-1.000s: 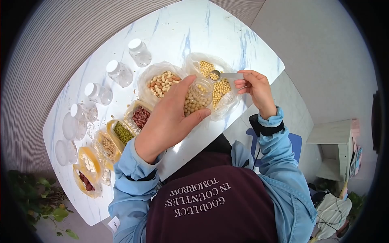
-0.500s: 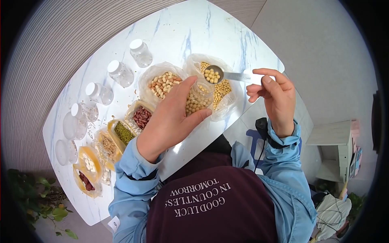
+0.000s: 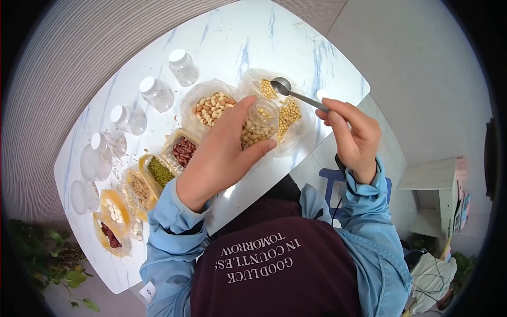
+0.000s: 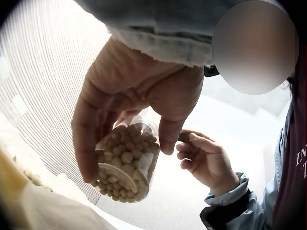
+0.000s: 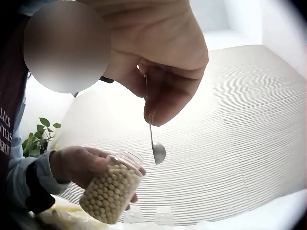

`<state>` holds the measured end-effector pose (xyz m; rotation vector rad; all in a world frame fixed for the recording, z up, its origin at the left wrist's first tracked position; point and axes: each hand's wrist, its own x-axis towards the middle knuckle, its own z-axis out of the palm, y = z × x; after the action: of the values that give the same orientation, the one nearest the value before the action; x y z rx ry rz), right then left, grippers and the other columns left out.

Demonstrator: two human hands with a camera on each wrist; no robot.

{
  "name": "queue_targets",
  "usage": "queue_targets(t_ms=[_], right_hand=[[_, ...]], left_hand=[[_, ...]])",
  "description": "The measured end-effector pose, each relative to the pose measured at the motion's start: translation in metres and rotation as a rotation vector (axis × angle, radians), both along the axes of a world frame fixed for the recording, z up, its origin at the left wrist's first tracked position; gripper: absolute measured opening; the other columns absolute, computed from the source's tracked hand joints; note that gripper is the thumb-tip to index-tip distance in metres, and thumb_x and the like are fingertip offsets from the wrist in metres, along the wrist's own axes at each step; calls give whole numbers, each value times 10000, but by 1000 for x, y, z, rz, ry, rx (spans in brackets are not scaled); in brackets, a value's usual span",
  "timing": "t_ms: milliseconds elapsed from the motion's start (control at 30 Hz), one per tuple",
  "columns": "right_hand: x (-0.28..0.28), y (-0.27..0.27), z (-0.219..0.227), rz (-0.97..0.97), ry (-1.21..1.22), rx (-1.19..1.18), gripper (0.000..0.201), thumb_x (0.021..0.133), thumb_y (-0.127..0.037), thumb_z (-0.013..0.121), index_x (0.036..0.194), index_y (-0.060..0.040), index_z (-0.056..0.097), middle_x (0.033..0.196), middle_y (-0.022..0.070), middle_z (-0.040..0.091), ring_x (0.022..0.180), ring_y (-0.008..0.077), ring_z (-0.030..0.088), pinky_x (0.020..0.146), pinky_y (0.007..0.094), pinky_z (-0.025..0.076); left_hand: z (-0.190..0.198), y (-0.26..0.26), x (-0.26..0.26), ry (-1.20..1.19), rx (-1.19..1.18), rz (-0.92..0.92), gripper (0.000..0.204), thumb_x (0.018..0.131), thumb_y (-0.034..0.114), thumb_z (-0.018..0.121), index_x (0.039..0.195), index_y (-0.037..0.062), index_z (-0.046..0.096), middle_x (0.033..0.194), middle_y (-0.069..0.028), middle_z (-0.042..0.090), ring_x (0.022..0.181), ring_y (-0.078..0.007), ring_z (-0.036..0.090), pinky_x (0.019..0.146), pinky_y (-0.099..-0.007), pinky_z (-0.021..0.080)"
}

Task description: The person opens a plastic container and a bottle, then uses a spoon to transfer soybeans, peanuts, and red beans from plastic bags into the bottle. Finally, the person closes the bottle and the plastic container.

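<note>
My left hand [image 3: 216, 158] grips a clear jar [image 3: 256, 132], thumb on one side and fingers on the other. The uncapped jar leans, and pale round soybeans [image 5: 109, 195] fill most of it in the right wrist view. My right hand [image 3: 353, 134] pinches the handle of a metal measuring spoon [image 3: 306, 99]. The spoon's bowl, turned on its side with no beans showing in it, is beyond the jar's mouth in the head view. Behind both lies an open plastic bag [image 3: 302, 141] of soybeans. Beside my left hand is a bag [image 3: 186, 111] of peanuts.
Several white-capped jars [image 3: 183, 68] stand in a row along the table's far left. Nearer are bags of red beans [image 3: 184, 151], green beans [image 3: 159, 170] and other dry foods. Two clear lidless-looking containers [image 3: 84, 196] stand near the left edge.
The spoon rose from the soybean bag with beans in it, came near the jar's mouth, then tipped; its bowl now shows none. My left hand and the jar stayed nearly still.
</note>
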<state>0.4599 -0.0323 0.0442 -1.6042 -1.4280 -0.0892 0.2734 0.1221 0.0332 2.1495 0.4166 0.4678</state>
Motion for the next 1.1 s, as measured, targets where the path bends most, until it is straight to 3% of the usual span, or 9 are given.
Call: queue_targets(t_ms=[100,233,433,567,667,767,833,1100], right_hand=[[19,9,-27,-31,80,-138,196,884,-52,576,1049,27,648,827,122,694,740,164,675,633,253,513],[32,12,-53,-130,-47,-228,166,847,-80,584,970,-38,687,714,136,656,580,249,619,538,299,475],[37,5,-63,-225,-233,-256,163,836,-82,579,947,-27,685,695,139,648,561,264,605,535,317,475],[32,2,-65,-174,115,-346,181,851,-92,555,953,-6,676,683,130,654,555,220,618,540,304,482],[31,8,-76,-155,386,-304,202,876,-108,535,971,9,668,684,110,667,565,166,622,545,275,491],[38,14,-81,-169,692,-284,221,896,-116,518,996,23,658,716,102,675,588,132,619,556,248,502],[46,16,-82,-172,882,-262,229,902,-112,508,1008,32,650,743,108,676,599,127,618,567,236,513],[57,8,-70,-169,1010,-116,240,902,-98,484,1036,35,633,776,139,683,608,149,633,581,251,535]], left_hand=[[1,0,0,7,-17,-3,704,795,235,727,1333,-50,372,1266,-229,503,1187,-286,494,995,-347,383],[1,0,0,-3,-5,-14,700,798,239,725,1332,-47,373,1264,-223,505,1181,-283,499,991,-346,386],[2,0,0,6,13,-19,697,801,245,721,1331,-44,373,1264,-224,504,1183,-286,498,992,-346,385],[-3,0,0,-62,52,-27,655,808,214,690,1312,-56,370,1175,-263,513,1110,-381,505,940,-399,410],[-2,0,0,-63,49,-28,654,808,214,690,1313,-54,371,1175,-262,514,1111,-380,505,938,-399,412],[2,1,-1,22,-19,-16,694,801,238,719,1332,-43,373,1266,-225,503,1189,-286,495,996,-344,380],[3,0,-1,24,-15,-17,693,802,238,719,1333,-41,373,1267,-224,503,1190,-286,493,997,-344,379],[2,1,-1,12,2,-26,690,804,239,717,1336,-36,373,1274,-226,497,1199,-289,486,1000,-346,376]])
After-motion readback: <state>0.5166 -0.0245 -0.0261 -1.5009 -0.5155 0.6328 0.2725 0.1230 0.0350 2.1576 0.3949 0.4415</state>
